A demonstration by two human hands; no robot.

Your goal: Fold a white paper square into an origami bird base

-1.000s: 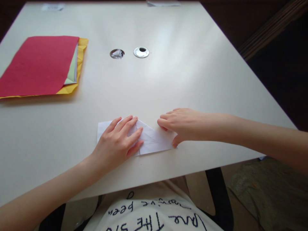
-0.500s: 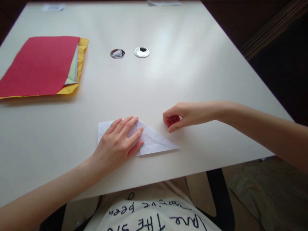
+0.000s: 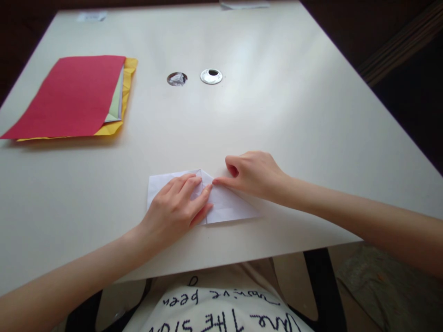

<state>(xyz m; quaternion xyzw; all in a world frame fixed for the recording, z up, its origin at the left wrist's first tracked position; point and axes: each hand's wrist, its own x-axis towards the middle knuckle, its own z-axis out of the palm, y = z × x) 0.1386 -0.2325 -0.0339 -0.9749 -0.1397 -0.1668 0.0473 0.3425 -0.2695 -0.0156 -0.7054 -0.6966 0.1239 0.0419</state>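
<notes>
A folded sheet of white paper (image 3: 230,206) lies on the table near its front edge, its right end tapering to a point. My left hand (image 3: 178,198) rests flat on the middle of the paper, fingers stretched out and holding nothing. On the paper's upper slanting edge, my right hand (image 3: 254,173) presses with its thumb, close to my left fingertips. The other right fingers are curled in, with nothing visible inside them. Part of the paper is hidden under my left hand, and the right wrist covers some of the slanting edge.
At the left of the white table (image 3: 294,124) lies a red sheet (image 3: 76,97) over yellow paper (image 3: 129,78) and pale green paper. Farther back are a table hole (image 3: 177,79) with crumpled material inside and a silvery round grommet (image 3: 211,76). A black chair (image 3: 321,286) is below.
My right hand has moved left from above the table onto the paper's slanting edge, its thumb now touching it. My left hand stays on the paper. The view has shifted slightly.
</notes>
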